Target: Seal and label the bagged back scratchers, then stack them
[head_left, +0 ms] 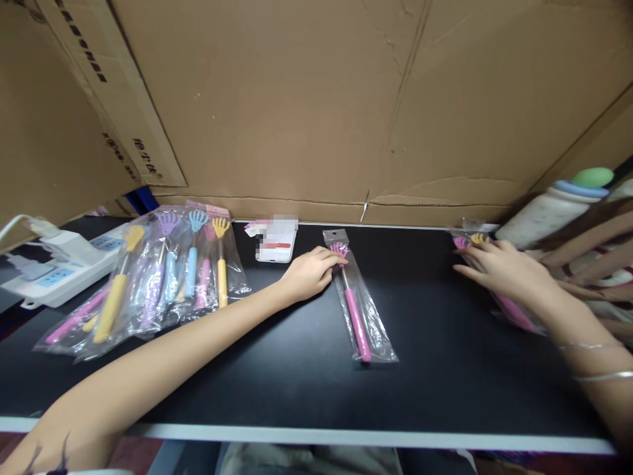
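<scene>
A pink back scratcher (pixel 357 323) in a clear plastic sleeve lies on the black table, its claw end pointing away from me. My left hand (pixel 307 272) has its fingers curled together at the claw end, gripping the sleeve's upper left edge. Over at the right, my right hand (pixel 512 267) reaches across more bagged back scratchers (pixel 517 313), thumb and fingers apart. One claw there is pink and another yellow; the hand covers much of them. On the left lies a pile of bagged back scratchers (pixel 117 307) in yellow, purple, blue and pink.
A white power strip (pixel 54 280) with plugs sits at the far left. Behind my left hand lies a white phone-like item (pixel 277 241). A pale bottle (pixel 548 214) with a blue-and-green top leans at the right, near beige strap-like items (pixel 601 254). Cardboard (pixel 316 112) walls the back.
</scene>
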